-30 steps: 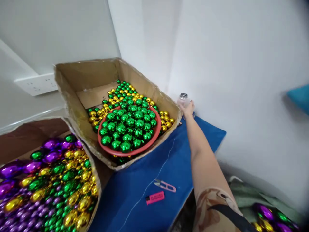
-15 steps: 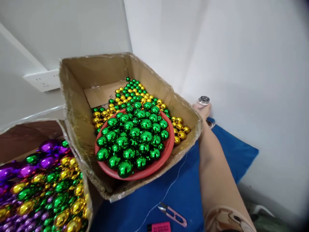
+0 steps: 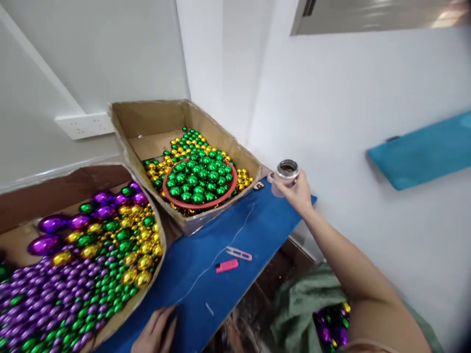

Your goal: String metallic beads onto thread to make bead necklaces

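Observation:
My right hand (image 3: pixel 297 192) is wrapped round a pale pink thermos flask (image 3: pixel 278 189) with a bare metal neck and no lid on. It holds the flask upright near the far right corner of the blue tabletop (image 3: pixel 206 230). At the bottom of the view, my left hand (image 3: pixel 154 331) lies on the blue surface beside a cardboard box, fingers partly stretched and apart. A thin white thread (image 3: pixel 206 269) runs from near its fingertips across the table. Pink thread snips (image 3: pixel 240 253) and a pink lighter (image 3: pixel 227 265) lie between the two hands.
A red bowl (image 3: pixel 235 184) of shiny green beads sits in the far cardboard box (image 3: pixel 156 110) among gold and green beads. A nearer box (image 3: pixel 62 184) holds purple, green and gold beads. Green cloth (image 3: pixel 298 309) lies below the table's right edge. A wall socket (image 3: pixel 84 125) is at left.
The view has drawn back and turned right. My right hand has brought the flask out from behind the far box's corner into plain view. My left hand has appeared at the bottom.

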Demonstrator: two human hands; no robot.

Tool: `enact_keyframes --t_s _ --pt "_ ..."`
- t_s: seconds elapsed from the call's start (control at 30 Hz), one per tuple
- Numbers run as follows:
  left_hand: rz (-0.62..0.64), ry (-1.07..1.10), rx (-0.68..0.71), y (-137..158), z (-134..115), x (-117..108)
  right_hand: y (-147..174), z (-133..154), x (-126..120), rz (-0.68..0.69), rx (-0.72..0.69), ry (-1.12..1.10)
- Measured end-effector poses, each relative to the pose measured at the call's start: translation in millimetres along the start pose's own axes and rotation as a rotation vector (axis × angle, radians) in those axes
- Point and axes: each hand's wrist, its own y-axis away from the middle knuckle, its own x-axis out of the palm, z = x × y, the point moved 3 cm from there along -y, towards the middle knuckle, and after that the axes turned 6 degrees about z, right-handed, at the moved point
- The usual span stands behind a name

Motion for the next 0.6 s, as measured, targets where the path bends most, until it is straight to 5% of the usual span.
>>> enact_keyframes --t_s 0.13,0.33,0.6 --pt "-0.023 -0.032 0.117 -19 -35 -22 86 77 -8 0.207 -0.131 -0.094" --pt "-0.017 0.174 0.216 -63 -97 -62 191 182 19 0.471 -0.273 -0.294" --pt "-0.25 0.351 0.218 -27 -79 -104 251 270 58 0.769 -0.541 -0.503"
